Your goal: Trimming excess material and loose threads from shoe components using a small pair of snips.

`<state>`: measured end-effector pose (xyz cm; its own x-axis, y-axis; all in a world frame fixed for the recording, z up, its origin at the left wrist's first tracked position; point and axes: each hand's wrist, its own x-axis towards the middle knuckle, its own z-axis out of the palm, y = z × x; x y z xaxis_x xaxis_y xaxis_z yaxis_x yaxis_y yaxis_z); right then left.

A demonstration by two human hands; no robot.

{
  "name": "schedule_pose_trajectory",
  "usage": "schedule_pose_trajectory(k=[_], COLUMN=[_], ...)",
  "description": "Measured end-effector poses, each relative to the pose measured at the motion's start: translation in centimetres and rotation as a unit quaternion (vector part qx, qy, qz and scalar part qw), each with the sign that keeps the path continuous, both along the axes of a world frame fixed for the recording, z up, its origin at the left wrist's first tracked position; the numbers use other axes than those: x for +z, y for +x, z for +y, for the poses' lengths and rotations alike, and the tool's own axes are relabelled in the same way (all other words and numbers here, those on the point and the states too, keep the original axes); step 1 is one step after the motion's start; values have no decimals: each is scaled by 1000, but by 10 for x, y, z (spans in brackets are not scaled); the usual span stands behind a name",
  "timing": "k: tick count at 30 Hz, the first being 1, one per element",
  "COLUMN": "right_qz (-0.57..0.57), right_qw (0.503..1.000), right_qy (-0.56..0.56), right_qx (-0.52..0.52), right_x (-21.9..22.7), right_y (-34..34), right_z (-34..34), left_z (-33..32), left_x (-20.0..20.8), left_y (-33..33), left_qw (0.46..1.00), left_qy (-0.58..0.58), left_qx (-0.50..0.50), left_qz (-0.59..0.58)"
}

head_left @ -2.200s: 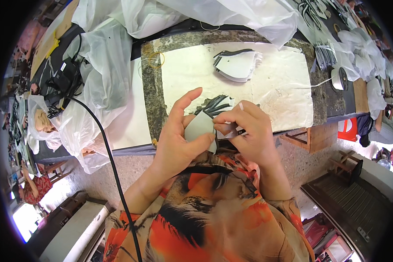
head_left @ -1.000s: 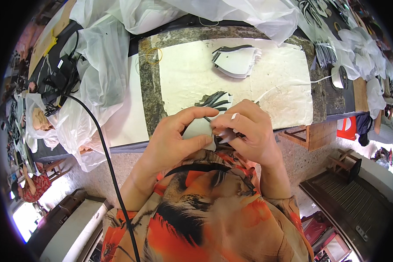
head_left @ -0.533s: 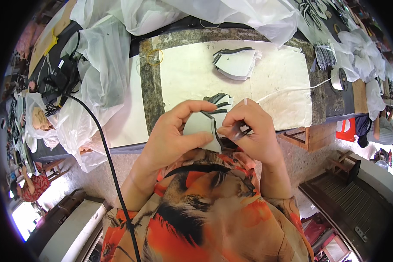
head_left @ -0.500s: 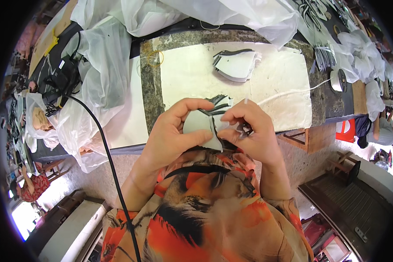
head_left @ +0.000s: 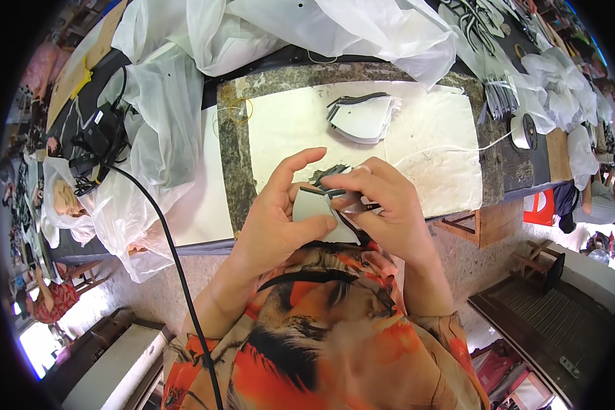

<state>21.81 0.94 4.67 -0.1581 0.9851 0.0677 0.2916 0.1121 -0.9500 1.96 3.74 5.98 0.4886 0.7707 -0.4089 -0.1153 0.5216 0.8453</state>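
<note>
My left hand (head_left: 275, 217) holds a pale grey curved panel with black edging (head_left: 312, 213), its thumb across the front and its index finger raised off it. Close against the panel's right edge is my right hand (head_left: 388, 203), its fingers bent together at the black trim. A bit of something dark shows among those fingers, too hidden to name. Just beyond the hands some dark strips (head_left: 329, 173) are partly covered by my fingers. Farther off on the white sheet (head_left: 430, 147) lies a stack of similar pale panels with black edging (head_left: 363, 120).
Clear plastic bags (head_left: 164, 123) drape over the table's left and far sides. A black cable (head_left: 162, 212) runs down in front of me on the left. At right sit a spool with white cord (head_left: 523, 133) and a bundle of grey strips (head_left: 500, 99).
My left index finger has lifted away from the panel. My right hand has shifted left, its fingers now over the panel's upper right edge. The view has tilted slightly.
</note>
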Motion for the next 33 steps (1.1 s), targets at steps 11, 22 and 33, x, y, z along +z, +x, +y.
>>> schedule_pose_trajectory(k=[11, 22, 33], right_qz=[-63, -150, 25], right_qw=[995, 972, 996], right_qy=[67, 179, 75], right_qx=[23, -22, -33], right_x=[-10, -13, -23], right_y=[-1, -4, -5], right_z=[-3, -7, -15], left_z=[4, 4, 0], left_x=[8, 7, 5], left_y=[-11, -13, -6], left_qw=[993, 997, 999], left_qy=[-6, -10, -14], left_qx=[-92, -75, -31], left_qz=[74, 19, 10])
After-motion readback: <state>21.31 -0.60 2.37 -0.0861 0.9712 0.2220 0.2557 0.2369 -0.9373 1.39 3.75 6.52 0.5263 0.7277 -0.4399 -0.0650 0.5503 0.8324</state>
